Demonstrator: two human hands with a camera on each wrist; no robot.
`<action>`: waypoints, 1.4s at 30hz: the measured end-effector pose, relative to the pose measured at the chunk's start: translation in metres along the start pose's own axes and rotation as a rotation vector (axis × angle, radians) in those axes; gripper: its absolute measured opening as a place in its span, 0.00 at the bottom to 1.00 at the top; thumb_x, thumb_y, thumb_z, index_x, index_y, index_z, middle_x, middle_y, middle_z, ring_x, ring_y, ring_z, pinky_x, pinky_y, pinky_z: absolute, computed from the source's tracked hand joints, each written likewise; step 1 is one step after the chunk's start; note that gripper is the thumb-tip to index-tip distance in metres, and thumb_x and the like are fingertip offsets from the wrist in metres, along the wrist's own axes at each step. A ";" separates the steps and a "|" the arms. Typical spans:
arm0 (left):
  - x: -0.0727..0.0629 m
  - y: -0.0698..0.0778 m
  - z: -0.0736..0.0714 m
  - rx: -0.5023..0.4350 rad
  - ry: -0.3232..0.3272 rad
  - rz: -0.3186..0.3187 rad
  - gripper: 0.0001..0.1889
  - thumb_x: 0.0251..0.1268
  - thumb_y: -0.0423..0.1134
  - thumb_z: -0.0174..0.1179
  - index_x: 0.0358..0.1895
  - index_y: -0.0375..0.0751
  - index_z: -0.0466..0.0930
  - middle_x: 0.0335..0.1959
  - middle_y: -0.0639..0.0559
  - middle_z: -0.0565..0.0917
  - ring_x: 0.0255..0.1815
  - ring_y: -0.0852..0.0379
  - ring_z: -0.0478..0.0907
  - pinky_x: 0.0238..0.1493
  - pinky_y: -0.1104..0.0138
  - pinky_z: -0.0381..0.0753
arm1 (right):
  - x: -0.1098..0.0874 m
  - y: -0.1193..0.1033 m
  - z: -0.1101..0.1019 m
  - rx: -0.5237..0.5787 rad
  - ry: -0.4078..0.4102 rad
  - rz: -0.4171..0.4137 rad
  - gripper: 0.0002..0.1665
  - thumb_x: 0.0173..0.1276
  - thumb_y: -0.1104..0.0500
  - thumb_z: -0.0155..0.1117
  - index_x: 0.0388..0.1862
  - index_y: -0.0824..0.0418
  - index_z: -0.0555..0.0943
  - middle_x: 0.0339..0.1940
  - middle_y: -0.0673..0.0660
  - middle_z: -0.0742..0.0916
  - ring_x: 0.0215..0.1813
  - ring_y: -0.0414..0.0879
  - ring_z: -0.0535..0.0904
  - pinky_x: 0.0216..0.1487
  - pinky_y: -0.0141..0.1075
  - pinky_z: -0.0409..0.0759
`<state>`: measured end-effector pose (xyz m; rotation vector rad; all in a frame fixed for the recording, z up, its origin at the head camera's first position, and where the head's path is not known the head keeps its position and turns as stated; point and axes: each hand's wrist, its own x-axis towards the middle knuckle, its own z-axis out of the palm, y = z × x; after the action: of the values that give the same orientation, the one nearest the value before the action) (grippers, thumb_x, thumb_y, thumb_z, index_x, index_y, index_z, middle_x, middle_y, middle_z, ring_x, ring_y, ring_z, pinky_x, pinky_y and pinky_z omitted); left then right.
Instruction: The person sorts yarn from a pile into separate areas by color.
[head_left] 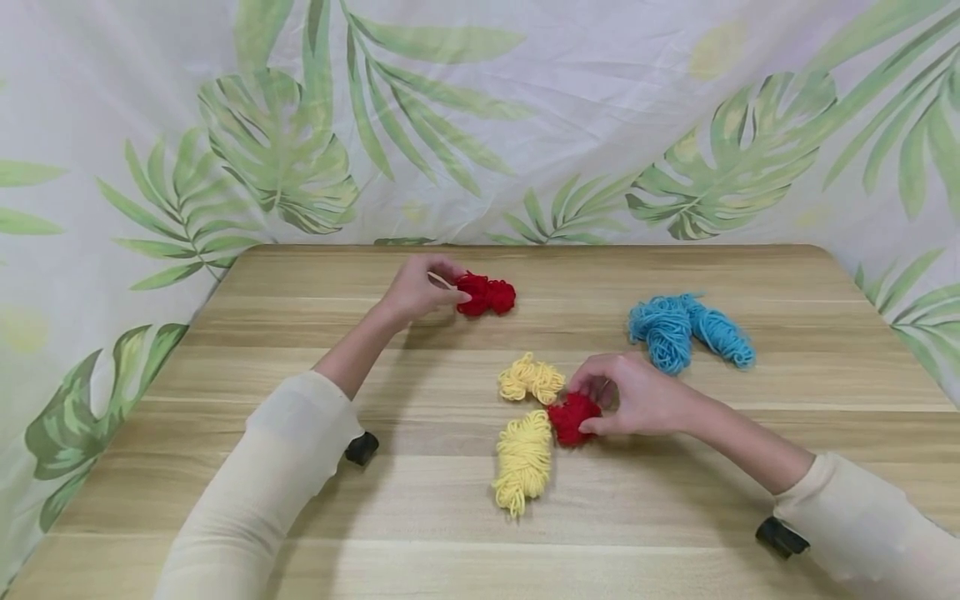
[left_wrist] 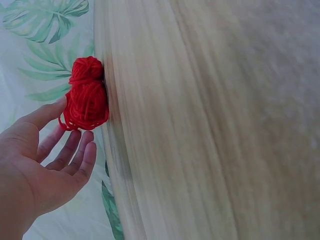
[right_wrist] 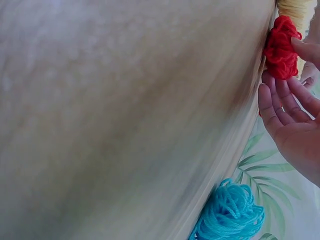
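Each hand pinches one end of a red yarn bundle, with yellow and blue yarn lying nearby.
The left hand [head_left: 424, 289] has its thumb and fingers curved about the left end of the far red bundle [head_left: 491, 295], which extends rightward from the fingertips, near the table's back edge; the gap between thumb and fingers is narrow. The right hand [head_left: 637, 393] holds the near red bundle [head_left: 574, 419] between thumb and fingers, the yarn lying just left of the palm. That bundle touches, or nearly touches, the upper right of the long yellow bundle [head_left: 522, 463]; the short yellow bundle [head_left: 530, 379] is just beyond it. Blue yarn [head_left: 670, 332] lies past the right hand on the wooden table [head_left: 420, 533], and a leaf-printed cloth [head_left: 465, 108] hangs behind.
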<state>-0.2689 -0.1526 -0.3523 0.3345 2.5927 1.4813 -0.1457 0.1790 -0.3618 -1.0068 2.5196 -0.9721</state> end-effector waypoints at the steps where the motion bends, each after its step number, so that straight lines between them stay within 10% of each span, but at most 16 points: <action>1: 0.000 -0.001 -0.001 0.002 0.000 0.005 0.19 0.61 0.28 0.73 0.54 0.27 0.82 0.50 0.34 0.84 0.46 0.42 0.83 0.49 0.51 0.86 | 0.000 0.000 0.000 0.011 -0.004 0.003 0.19 0.56 0.63 0.81 0.46 0.63 0.85 0.41 0.51 0.88 0.37 0.38 0.83 0.39 0.34 0.86; 42: -0.005 -0.010 -0.008 0.008 0.015 -0.014 0.19 0.61 0.29 0.73 0.54 0.26 0.82 0.45 0.38 0.83 0.42 0.48 0.82 0.42 0.57 0.84 | -0.002 0.007 -0.014 0.225 -0.002 0.067 0.07 0.61 0.70 0.72 0.36 0.63 0.83 0.36 0.55 0.88 0.38 0.48 0.85 0.44 0.37 0.87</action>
<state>-0.2675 -0.1649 -0.3567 0.3068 2.6083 1.4747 -0.1545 0.1912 -0.3562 -0.8502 2.3601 -1.2002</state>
